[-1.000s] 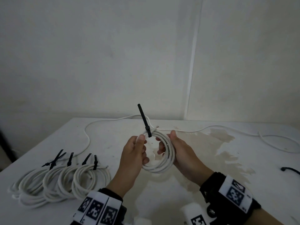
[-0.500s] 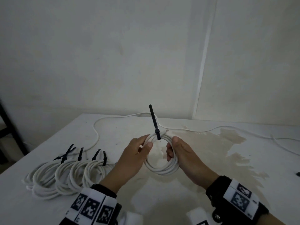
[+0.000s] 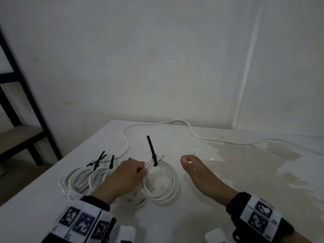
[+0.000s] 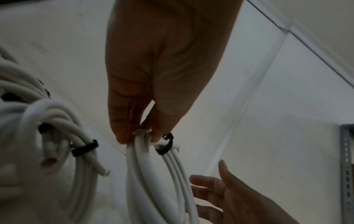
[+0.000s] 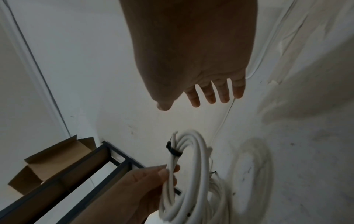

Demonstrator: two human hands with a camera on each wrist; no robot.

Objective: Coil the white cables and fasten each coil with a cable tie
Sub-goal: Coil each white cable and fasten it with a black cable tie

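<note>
My left hand (image 3: 135,170) pinches the top left of a white cable coil (image 3: 171,183), low over the white table (image 3: 192,216). A black cable tie (image 3: 152,151) binds the coil at its top, its tail pointing up. The left wrist view shows the left hand (image 4: 138,136) pinching the coil (image 4: 153,174) beside the tie (image 4: 164,145). My right hand (image 3: 191,165) hovers just right of the coil, fingers relaxed and empty; the right wrist view shows the same hand (image 5: 201,97) above the coil (image 5: 195,159). Several tied coils (image 3: 78,181) lie to the left.
A loose white cable (image 3: 175,122) snakes along the table's back edge by the wall. A brownish stain (image 3: 254,165) covers the table's right part. A black metal rack (image 3: 21,106) stands left of the table, with an open cardboard box (image 5: 53,159) by it.
My left hand has carried the tied coil down and left to the table beside the other coils. My right hand has let go of it and drawn away to the right.
</note>
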